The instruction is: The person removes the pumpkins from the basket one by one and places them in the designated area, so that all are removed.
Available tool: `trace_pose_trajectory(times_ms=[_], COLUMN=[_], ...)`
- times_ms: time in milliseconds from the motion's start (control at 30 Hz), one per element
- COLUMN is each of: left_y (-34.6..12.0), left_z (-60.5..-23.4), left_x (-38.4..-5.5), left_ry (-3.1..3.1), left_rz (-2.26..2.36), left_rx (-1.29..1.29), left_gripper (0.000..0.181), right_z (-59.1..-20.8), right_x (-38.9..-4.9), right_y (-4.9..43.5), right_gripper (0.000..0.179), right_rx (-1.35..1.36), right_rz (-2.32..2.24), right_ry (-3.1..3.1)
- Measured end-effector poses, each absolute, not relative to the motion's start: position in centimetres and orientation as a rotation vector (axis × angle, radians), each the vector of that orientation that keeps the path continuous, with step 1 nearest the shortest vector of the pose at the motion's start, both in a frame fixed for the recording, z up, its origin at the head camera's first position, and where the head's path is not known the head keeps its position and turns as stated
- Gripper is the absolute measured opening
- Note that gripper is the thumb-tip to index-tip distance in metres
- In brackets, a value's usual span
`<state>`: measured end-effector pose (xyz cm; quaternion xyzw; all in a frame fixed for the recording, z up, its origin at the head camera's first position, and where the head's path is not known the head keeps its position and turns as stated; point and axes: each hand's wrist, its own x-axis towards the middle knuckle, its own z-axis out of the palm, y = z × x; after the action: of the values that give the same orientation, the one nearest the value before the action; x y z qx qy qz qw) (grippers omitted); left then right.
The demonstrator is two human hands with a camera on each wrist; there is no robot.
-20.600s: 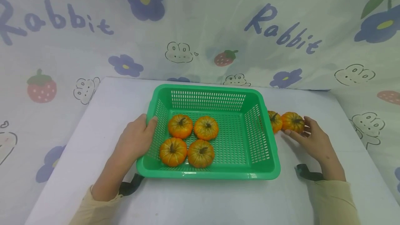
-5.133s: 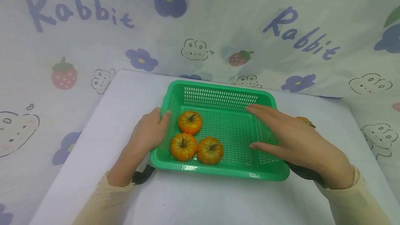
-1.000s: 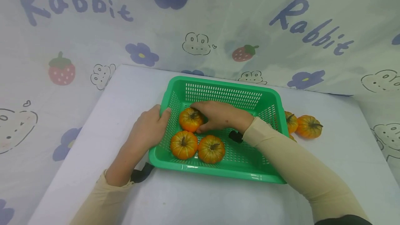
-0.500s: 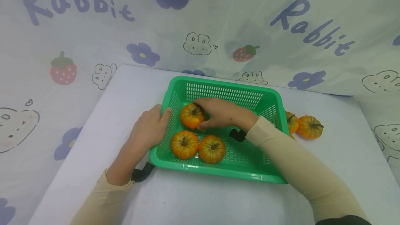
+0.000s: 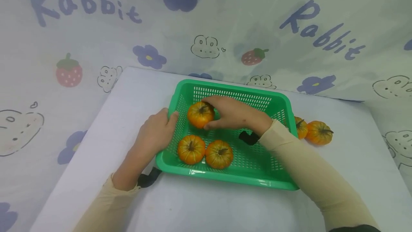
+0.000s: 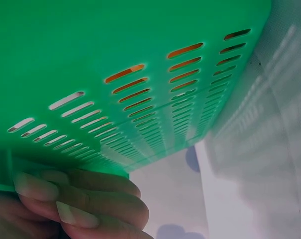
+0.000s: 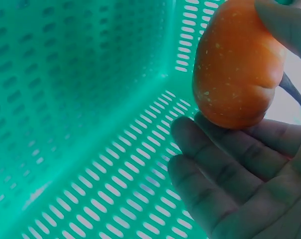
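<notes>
We find one squat, ribbed orange pumpkin (image 5: pixel 200 116) inside a slotted green plastic basket (image 5: pixel 225 178), far left — skin smooth, pale-flecked, stem dark. The right hand (image 5: pixel 231 113) holds it between curled fingers and thumb. Two similar pumpkins (image 5: pixel 191 150) touch near the front wall. The left hand (image 5: pixel 156 131) grips the basket's smooth rim. Beneath, we note a white bench (image 5: pixel 206 208); behind, printed cloth (image 5: pixel 231 13).

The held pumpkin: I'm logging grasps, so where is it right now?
In the head view, the held pumpkin is in the right hand at the left end of the green basket, beyond the two pumpkins nearer the person.
</notes>
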<state>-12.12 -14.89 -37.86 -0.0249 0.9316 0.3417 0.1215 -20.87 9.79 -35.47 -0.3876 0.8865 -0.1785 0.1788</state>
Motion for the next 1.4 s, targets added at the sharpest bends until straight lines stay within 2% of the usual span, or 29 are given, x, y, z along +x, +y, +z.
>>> trace_pose_trajectory(times_ms=[633, 1067, 1400], left_y=[-14.8, -14.8, -14.7], left_z=[-37.7, -37.7, -37.4], left_x=[-12.1, -11.9, -11.9], left_ry=[2.779, 2.774, 2.750], left_rz=[0.919, 0.917, 0.945], left_rx=[-0.068, -0.065, -0.062], left_gripper=[0.042, 0.044, 0.046], right_z=[-28.5, -28.0, -28.6], right_x=[-18.9, -14.6, -11.8], right_y=[14.5, 19.0, 24.2], right_gripper=[0.088, 0.083, 0.091], right_rx=[-1.004, -1.021, -0.808], right_rz=[-0.451, -0.342, -0.423], right_ry=[2.662, 2.716, 2.781])
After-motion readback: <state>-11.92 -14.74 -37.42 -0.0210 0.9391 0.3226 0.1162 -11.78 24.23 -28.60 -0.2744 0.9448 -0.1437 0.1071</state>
